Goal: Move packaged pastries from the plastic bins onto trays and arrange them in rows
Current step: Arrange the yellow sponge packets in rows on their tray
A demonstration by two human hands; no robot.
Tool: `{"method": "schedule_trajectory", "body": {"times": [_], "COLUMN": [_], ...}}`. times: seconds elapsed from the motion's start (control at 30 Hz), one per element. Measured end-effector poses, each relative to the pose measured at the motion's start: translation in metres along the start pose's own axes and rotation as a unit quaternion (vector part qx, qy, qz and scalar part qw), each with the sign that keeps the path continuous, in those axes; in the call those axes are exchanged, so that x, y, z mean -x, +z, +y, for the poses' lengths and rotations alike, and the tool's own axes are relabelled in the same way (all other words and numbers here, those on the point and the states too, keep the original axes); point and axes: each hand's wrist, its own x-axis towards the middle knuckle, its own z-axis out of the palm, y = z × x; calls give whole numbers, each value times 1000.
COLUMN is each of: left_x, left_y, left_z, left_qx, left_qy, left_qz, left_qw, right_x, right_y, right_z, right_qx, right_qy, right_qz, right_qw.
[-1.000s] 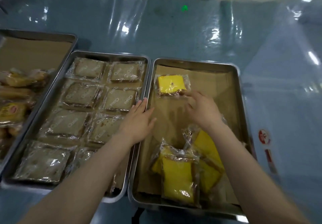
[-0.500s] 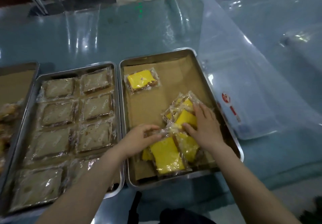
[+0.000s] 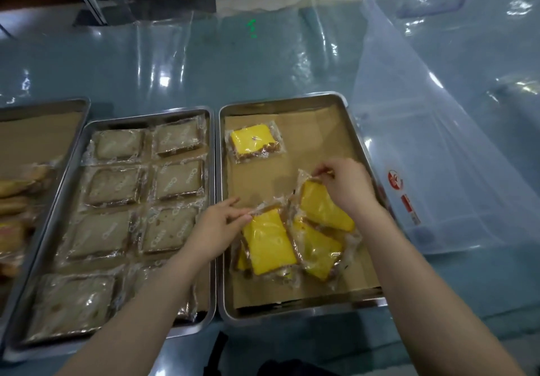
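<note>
A steel tray lined with brown paper lies in front of me. One yellow packaged pastry lies flat at its far left corner. Several more yellow pastries are piled near its front. My left hand pinches the wrapper edge of a yellow pastry in the pile. My right hand pinches the top wrapper edge of another yellow pastry, tilted over the pile.
The middle tray holds brown packaged pastries in two columns. Another tray with golden pastries sits at the far left. A clear plastic bin stands right of the tray. Clear film covers the table.
My hands went from the far pastry and tray edge back to the pile. Each hand has now pinched a yellow pastry's wrapper, and the right one lifted its pastry higher.
</note>
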Motion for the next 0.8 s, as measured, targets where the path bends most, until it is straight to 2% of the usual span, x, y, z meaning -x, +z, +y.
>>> {"method": "schedule_trajectory", "body": {"times": [0.13, 0.23, 0.33, 0.43, 0.5, 0.6, 0.67, 0.73, 0.8], "left_x": [-8, -20, -33, -44, -50, -50, -48, -49, -52], "left_y": [-15, -25, -31, -29, -26, -20, -16, -12, -7], "left_z": [6, 7, 8, 11, 15, 16, 15, 11, 4], "left_qx": [79, 98, 117, 183, 183, 44, -99, -261, -374], "left_qy": [-25, -82, -123, -140, -126, -66, -3, 55, 82], "left_qz": [90, 148, 175, 191, 188, 184, 167, 97, -2], "left_qw": [993, 981, 970, 954, 957, 980, 981, 959, 924], "right_x": [-23, -16, 4, 16, 18, 17, 14, 10, 4], "right_y": [-3, -5, -2, 7, 10, 9, 6, 5, 5], "right_z": [-23, -24, -13, -2, 5, 12, 15, 15, 14], "right_qx": [12, 50, 119, 163, 180, 208, 214, 221, 228], "right_qy": [-28, -53, -81, -82, -82, -94, -99, -100, -100], "right_qz": [50, -24, -90, -179, -197, -229, -267, -285, -286], "right_qw": [998, 997, 985, 967, 960, 946, 935, 927, 925]}}
